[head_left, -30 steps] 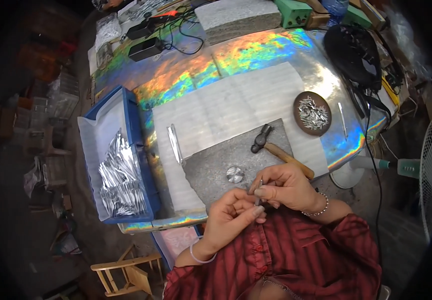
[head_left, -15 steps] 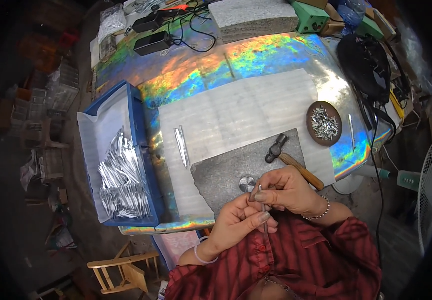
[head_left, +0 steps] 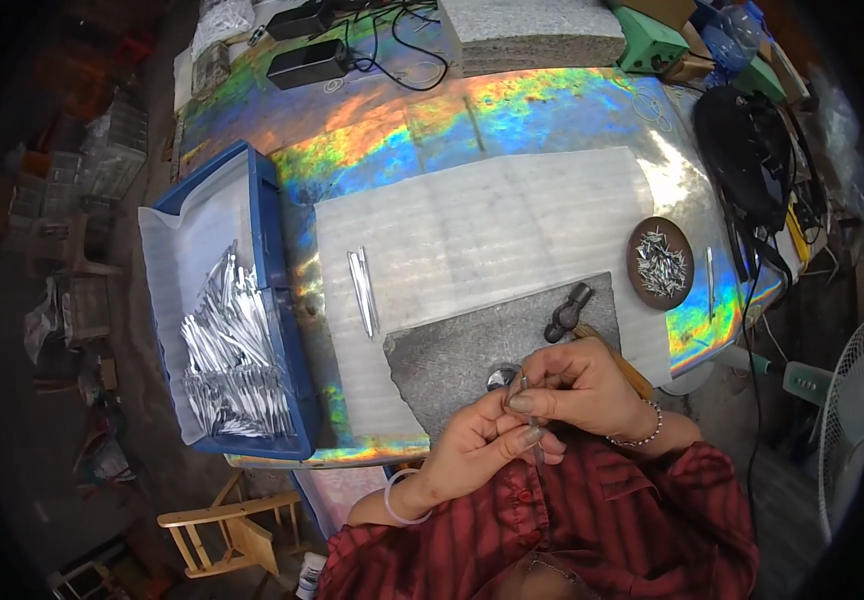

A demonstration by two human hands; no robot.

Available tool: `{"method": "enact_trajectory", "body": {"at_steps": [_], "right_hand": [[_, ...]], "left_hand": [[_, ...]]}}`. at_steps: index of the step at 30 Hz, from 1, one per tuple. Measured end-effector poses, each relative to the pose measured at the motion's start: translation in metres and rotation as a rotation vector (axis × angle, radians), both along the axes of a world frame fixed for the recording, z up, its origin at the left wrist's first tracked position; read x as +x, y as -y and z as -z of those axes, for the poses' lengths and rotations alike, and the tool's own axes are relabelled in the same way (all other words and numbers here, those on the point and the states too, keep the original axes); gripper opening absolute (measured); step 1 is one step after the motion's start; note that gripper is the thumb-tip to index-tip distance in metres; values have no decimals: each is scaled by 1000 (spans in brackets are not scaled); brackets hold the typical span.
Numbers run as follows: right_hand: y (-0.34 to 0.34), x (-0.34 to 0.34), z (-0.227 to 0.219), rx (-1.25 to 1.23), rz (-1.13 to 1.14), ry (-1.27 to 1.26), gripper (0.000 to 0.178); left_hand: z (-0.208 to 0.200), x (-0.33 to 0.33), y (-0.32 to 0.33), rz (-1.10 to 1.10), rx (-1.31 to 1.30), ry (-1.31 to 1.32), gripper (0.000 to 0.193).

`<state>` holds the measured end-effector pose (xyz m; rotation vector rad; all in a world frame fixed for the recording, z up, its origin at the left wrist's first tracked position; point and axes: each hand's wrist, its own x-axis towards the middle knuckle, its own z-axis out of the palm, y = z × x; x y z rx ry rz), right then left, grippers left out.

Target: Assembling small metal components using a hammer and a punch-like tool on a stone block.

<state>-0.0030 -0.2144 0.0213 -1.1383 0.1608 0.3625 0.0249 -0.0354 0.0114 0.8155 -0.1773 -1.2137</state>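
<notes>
My left hand [head_left: 480,447] and my right hand [head_left: 580,385] meet in front of my chest, over the near edge of a grey stone slab [head_left: 452,350]. Both pinch a slender metal piece [head_left: 537,450], which stands nearly upright between the fingers; its middle is mostly covered. Just beyond the fingertips, a round shiny metal disc [head_left: 499,375] sits on the slab, partly hidden. A hammer [head_left: 568,312] lies on the slab beyond my right hand, which covers part of its wooden handle. Two or so slim silvery pieces [head_left: 361,293] rest on the white sheet to the left.
A blue bin [head_left: 270,220] at the left holds several slim silvery pieces. On the right stands a brown oval dish [head_left: 636,282] of small metal bits. A stone block [head_left: 537,50], black adapters [head_left: 307,64] and a black bag [head_left: 742,155] line the table's edges. A fan [head_left: 847,430] stands right.
The view has shifted slightly, so the table items sit a little differently in it. My hands keep their pinch on the metal piece and now cover more of the disc and the hammer handle.
</notes>
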Motion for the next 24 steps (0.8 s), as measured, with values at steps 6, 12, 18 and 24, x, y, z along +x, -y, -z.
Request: {"method": "enact_trajectory", "body": {"at_steps": [6,12,18,24], "right_hand": [[-4,6,-4,-125,-21,-29,13],[-11,8,-5,-89,-15,-63,14],[-16,4,-7,-9,-12,-43,10],[-25,-3,-7,16,53,-56,8]], "left_hand": [[5,4,-4,20,-27,1,36],[5,5,-9,24,-36,-28,35],[2,-4,-15,-66,-20,-41,20],[-2,-9,-19,-108,40,-13,13]]}}
